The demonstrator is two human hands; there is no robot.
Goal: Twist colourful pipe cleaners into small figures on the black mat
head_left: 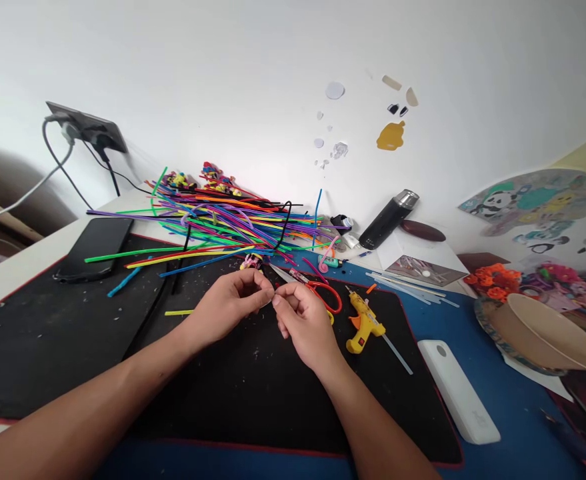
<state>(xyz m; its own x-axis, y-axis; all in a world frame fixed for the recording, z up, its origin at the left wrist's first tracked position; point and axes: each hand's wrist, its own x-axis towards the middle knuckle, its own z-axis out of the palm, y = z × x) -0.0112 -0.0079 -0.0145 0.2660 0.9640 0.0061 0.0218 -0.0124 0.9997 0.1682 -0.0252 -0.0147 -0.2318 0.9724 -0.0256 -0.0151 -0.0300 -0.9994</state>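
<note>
My left hand (pixel 237 298) and my right hand (pixel 300 313) meet fingertip to fingertip above the black mat (pixel 253 400). Both are closed in a pinch; whatever lies between the fingers is too small or hidden to name. Just behind my left hand sits a small pink, yellow and black figure (pixel 251 261), partly covered by the fingers. Scissors with orange handles (pixel 330 293) lie beyond my right hand, partly behind it. Beside my left wrist a short yellow pipe cleaner (pixel 179 313) rests on the mat.
A heap of coloured pipe cleaners (pixel 233 223) spreads along the wall. To the right are a yellow glue gun (pixel 364 322), a white power bank (pixel 459 390), glue sticks (pixel 413 287), a black flask (pixel 389 220) and a bowl (pixel 557 333). A black phone (pixel 95 247) lies at the left.
</note>
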